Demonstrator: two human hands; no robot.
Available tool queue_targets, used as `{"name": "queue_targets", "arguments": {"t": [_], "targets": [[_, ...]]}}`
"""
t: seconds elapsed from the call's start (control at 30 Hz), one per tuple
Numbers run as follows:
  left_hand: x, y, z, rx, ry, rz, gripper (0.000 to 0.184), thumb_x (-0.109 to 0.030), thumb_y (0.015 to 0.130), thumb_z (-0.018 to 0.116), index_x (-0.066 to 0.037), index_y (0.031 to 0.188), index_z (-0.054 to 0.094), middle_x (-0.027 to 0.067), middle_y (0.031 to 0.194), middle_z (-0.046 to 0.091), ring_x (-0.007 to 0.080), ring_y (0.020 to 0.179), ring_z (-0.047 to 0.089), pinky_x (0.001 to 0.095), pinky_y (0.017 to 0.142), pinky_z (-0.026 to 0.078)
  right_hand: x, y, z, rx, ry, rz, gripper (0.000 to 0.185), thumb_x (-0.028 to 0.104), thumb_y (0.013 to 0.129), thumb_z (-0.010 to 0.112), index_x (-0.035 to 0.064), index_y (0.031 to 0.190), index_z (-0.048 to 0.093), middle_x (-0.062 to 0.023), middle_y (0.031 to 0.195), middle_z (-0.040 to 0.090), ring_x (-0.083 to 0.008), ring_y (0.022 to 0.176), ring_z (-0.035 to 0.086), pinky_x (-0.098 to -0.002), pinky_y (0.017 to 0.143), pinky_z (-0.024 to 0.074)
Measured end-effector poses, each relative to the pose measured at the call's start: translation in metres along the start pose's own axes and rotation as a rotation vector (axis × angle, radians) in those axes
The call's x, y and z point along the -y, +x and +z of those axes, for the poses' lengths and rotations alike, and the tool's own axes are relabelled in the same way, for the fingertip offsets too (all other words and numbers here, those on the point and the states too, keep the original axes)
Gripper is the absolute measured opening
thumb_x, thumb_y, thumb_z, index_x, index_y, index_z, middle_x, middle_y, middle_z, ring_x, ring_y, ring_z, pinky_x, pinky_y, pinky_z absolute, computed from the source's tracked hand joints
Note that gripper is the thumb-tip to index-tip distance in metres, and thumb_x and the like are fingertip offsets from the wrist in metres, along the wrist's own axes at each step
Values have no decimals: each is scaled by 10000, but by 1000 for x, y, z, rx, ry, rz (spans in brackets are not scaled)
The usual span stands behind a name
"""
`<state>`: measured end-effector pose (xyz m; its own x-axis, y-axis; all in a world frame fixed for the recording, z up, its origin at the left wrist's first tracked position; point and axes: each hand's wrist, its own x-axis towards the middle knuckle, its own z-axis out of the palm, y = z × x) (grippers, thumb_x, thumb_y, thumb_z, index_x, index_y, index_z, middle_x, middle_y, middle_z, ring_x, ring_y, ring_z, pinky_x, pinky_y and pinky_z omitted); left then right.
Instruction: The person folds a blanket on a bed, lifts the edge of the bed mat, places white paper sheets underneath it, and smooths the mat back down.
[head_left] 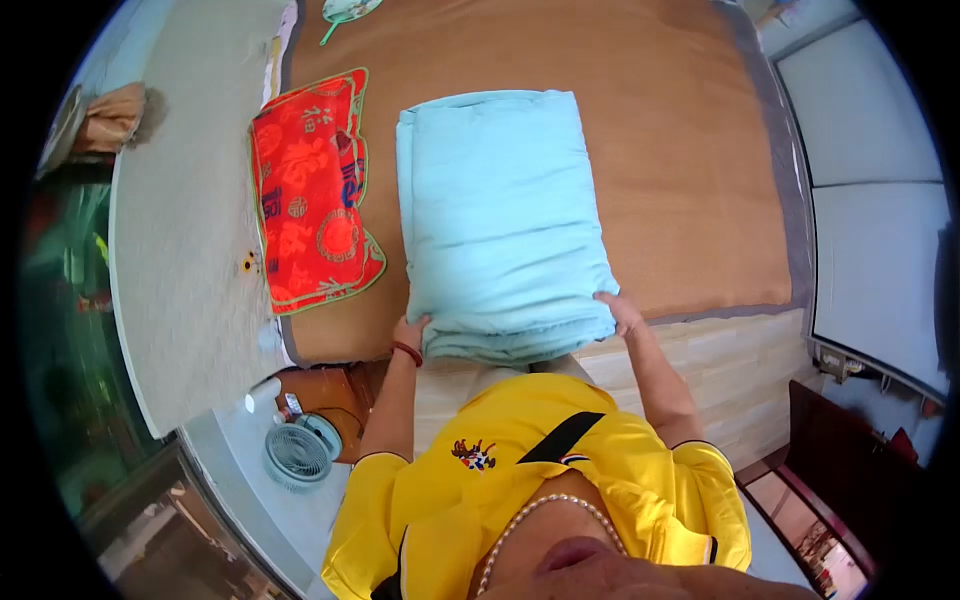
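Observation:
A light-blue quilt (500, 200), folded into a thick rectangle, lies on the brown bed mat (690, 170) with its near end at the bed's front edge. My left hand (412, 331) grips the near left corner, thumb on top and the other fingers hidden beneath. At the near right corner, my right hand (622, 313) holds the quilt in the same way, its fingers partly out of sight under the fold. Layered folds show along the near side between both hands.
Left of the quilt lies a red patterned cloth (305, 200) with green edging. A hand fan (348, 10) rests at the far edge. A small electric fan (298, 452) stands at lower left, near a brown stool or cabinet (325, 395). White panels (870, 200) border the right side.

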<state>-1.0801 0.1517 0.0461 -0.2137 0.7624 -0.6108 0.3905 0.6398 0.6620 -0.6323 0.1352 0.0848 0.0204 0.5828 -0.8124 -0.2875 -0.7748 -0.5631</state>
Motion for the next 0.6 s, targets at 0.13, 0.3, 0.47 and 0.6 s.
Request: {"name": "queue_targets", "arguments": {"t": [0.13, 0.3, 0.47, 0.6], "targets": [[12, -29, 12, 27, -569, -276, 337, -114, 723, 645, 41, 1007, 549, 142, 972, 587, 240, 855, 574, 329, 761, 455, 1, -18, 0, 28, 150, 115, 521, 195, 732, 618, -17, 1169, 429, -142, 1046, 552, -249, 898, 566, -358, 743, 481], [-56, -44, -17, 579, -940, -406, 323, -85, 761, 573, 58, 1045, 516, 147, 990, 582, 252, 870, 588, 364, 756, 487, 62, -24, -11, 190, 322, 45, 470, 202, 764, 590, -34, 1141, 440, -145, 1018, 574, -253, 874, 586, -367, 760, 494], [-147, -117, -61, 589, -872, -166, 374, -98, 765, 557, 14, 1115, 493, 117, 1012, 581, 212, 910, 574, 347, 803, 461, 138, -99, -7, 226, 400, -108, 446, 200, 766, 582, -33, 1123, 452, -136, 1006, 575, -246, 882, 575, -358, 768, 482], [-220, -184, -95, 504, -951, 76, 423, -80, 767, 525, 6, 1173, 443, 111, 1080, 542, 208, 993, 528, 337, 856, 424, 194, -174, 22, 215, 403, -269, 399, 226, 777, 568, 6, 1098, 482, -126, 1015, 565, -236, 905, 555, -356, 787, 461]]}}
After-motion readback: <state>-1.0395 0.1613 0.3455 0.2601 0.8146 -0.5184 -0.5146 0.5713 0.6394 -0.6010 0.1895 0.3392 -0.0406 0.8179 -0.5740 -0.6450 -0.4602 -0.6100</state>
